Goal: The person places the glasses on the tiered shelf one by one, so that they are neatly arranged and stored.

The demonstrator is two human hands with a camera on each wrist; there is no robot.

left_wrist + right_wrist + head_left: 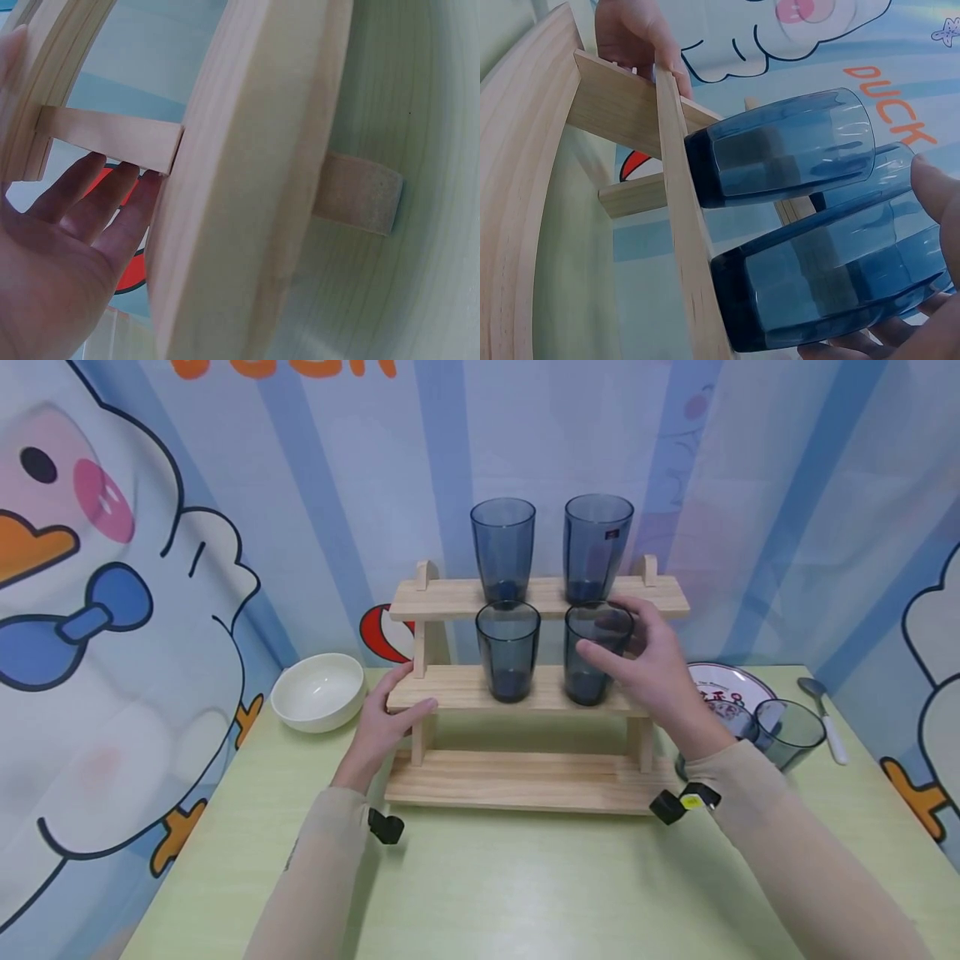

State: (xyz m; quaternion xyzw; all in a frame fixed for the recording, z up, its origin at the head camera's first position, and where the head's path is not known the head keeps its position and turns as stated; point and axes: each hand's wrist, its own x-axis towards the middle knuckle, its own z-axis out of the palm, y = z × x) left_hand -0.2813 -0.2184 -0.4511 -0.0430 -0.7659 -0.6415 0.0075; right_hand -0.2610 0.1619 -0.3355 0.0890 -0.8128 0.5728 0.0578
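Observation:
A three-tier wooden shelf rack [510, 785] stands on the table. My left hand [382, 718] holds its left side at the middle tier, the thumb in front and the fingers against the side post [112, 139]. My right hand [656, 677] grips a blue-grey drinking glass [587, 681] at the right of the middle tier, thumb on the near side and fingers round the other. This glass is upright, its base at the board. Beside it stands a second glass [508, 652]. Two more glasses, one on the left [503, 547] and one with a small label [597, 552], stand upright on the top tier.
A white bowl [318, 693] sits left of the rack. On the right are a patterned plate [731, 681], two glasses, one [791, 727] partly behind my right sleeve, and a spoon [828, 727] with a white handle. A cartoon-printed curtain [360, 468] hangs behind.

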